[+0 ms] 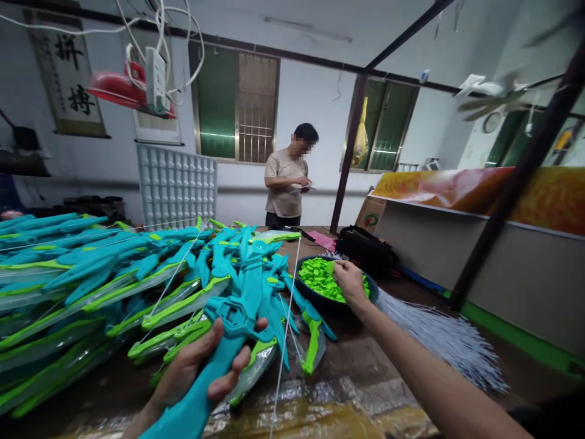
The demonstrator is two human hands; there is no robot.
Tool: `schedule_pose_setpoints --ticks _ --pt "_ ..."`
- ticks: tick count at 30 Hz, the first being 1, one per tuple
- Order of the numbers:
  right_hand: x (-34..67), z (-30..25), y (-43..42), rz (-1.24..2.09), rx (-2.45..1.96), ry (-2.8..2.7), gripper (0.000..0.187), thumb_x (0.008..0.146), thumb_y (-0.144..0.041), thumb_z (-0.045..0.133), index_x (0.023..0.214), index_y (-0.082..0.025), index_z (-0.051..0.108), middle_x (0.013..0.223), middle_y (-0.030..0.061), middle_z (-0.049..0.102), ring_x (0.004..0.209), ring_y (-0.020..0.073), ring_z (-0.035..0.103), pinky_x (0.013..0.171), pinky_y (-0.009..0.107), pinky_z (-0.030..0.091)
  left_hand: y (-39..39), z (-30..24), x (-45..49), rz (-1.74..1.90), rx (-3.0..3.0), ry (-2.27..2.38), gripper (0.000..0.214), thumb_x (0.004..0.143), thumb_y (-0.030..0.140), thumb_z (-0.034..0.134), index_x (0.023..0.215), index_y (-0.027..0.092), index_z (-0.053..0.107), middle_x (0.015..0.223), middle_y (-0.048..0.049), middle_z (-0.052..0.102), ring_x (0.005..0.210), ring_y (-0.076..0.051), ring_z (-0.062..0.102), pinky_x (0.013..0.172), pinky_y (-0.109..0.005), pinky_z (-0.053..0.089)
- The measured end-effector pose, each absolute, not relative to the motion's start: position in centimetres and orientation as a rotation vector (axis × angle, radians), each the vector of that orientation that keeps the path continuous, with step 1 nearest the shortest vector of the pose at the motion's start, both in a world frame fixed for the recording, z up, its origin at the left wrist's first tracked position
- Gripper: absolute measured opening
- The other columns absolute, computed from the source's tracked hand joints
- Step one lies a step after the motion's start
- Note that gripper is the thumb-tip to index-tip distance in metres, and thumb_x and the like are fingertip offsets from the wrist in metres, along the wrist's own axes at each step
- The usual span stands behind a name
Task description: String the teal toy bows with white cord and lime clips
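My left hand (201,366) is wrapped around a teal plastic toy crossbow (235,311) with bright green limb trim and a white string. A hexagonal recess faces up on its body, just beyond my thumb. My right hand (351,283) reaches into a dark bowl (336,310) heaped with small bright green plastic pieces (315,277). Its fingers are pinched together on one green piece (331,266) at the left side of the hand. More toy crossbows (105,268) of the same teal and green lie piled to the left.
A bundle of thin white strips (439,335) lies right of the bowl. Behind it sits a black bag (368,247). Clear plastic film (338,402) covers the near table edge. A person (287,177) stands at the back. A red lamp (121,88) and power strip (156,82) hang overhead.
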State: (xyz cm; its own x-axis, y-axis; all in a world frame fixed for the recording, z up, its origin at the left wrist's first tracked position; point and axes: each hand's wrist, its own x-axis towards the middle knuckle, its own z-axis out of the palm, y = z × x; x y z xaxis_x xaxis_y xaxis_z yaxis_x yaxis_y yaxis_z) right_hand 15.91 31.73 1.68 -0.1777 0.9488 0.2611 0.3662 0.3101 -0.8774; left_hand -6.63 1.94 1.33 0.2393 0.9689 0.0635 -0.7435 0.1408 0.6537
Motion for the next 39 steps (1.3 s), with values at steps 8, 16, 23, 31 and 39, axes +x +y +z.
schedule_pose_setpoints --ticks 8,16,23,31,39 --pt "14.2 5.5 16.2 1.481 -0.485 -1.804 0.046 0.076 -0.054 0.076 0.097 -0.014 0.071 0.068 0.0008 0.061 0.053 0.0099 0.050 0.051 0.023 0.040 2.3 2.1 -5.1 1.267 0.840 0.676 0.054 0.088 0.056 0.068 0.114 0.009 0.072 0.078 -0.0084 0.068 0.041 -0.004 0.054 0.041 -0.014 0.033" --pt "13.2 7.4 12.4 1.513 -0.325 -1.871 0.032 0.081 -0.045 0.073 0.094 -0.016 0.067 0.070 -0.0015 0.059 0.057 0.0090 0.051 0.056 0.022 0.043 1.9 4.6 -2.8 1.233 1.001 0.809 0.062 0.073 0.055 0.079 0.114 0.012 0.060 0.075 -0.0078 0.072 0.038 -0.008 0.054 0.039 -0.018 0.037" --pt "13.9 9.3 11.2 1.285 -0.284 -2.011 0.015 0.088 -0.031 0.063 0.093 -0.017 0.066 0.070 -0.0026 0.053 0.059 0.0100 0.048 0.053 0.021 0.040 0.7 5.3 -2.2 1.210 1.033 0.839 0.056 0.075 0.053 0.077 0.111 0.015 0.056 0.077 -0.0081 0.073 0.040 -0.010 0.058 0.039 -0.018 0.039" --pt "14.9 10.0 9.7 0.820 -0.280 -2.212 0.007 0.083 -0.016 0.060 0.084 -0.017 0.067 0.072 -0.0015 0.056 0.063 0.0107 0.050 0.057 0.022 0.039 0.8 4.5 -2.4 1.242 1.049 0.846 0.055 0.074 0.055 0.077 0.106 0.016 0.054 0.076 -0.0067 0.072 0.041 -0.011 0.058 0.040 -0.019 0.044" --pt "14.3 8.1 8.2 1.160 -0.386 -1.751 0.028 0.085 -0.032 0.071 0.112 -0.022 0.070 0.091 0.0035 0.068 0.074 0.0161 0.063 0.064 0.025 0.051 0.4 5.5 -1.2 1.338 1.097 0.818 0.049 0.080 0.051 0.076 0.105 0.016 0.054 0.078 -0.0077 0.074 0.047 -0.012 0.060 0.043 -0.020 0.042"
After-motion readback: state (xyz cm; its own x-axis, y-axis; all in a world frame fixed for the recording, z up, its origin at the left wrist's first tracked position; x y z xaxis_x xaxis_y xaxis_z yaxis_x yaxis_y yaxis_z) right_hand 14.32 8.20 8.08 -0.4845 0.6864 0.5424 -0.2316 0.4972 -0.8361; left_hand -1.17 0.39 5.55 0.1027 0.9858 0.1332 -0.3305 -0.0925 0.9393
